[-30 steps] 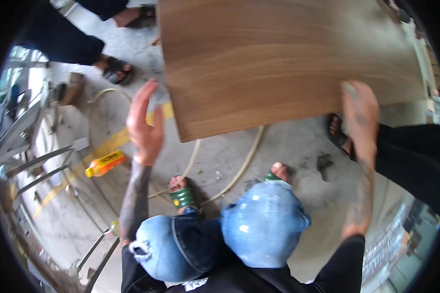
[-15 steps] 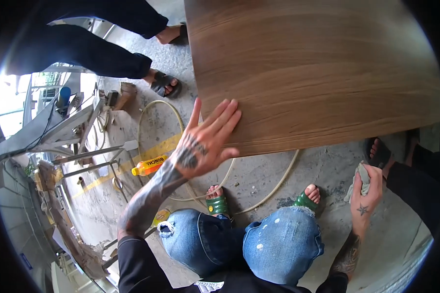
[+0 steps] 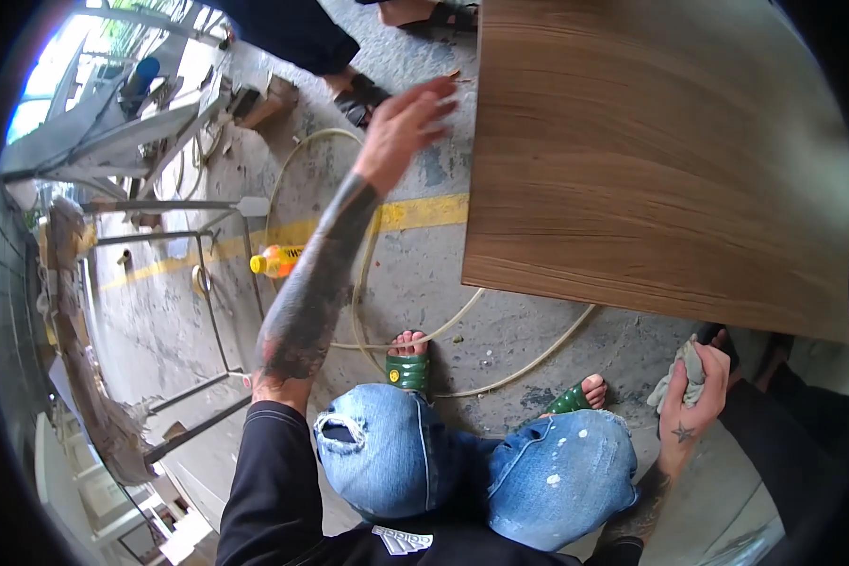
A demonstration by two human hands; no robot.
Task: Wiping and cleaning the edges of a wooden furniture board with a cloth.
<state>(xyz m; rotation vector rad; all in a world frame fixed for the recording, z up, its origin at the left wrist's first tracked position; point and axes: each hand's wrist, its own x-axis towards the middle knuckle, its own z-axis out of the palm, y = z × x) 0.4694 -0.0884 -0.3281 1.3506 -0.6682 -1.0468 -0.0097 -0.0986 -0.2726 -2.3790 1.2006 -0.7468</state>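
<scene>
A brown wood-grain board fills the upper right, its near left corner pointing toward me. My left hand is raised off the board's left side, fingers stretched out and holding nothing. Bent around a crumpled pale grey rag are the fingers of my right hand, below the board's near edge.
A person's sandalled foot stands beyond my left hand, and another person's dark-clothed leg is at the right. A pale hose loops over the floor near an orange bottle. A metal frame stands at left.
My left hand has come off the board's surface and moved up and away past its left edge. The board appears shifted right and turned in view. My right hand keeps the rag.
</scene>
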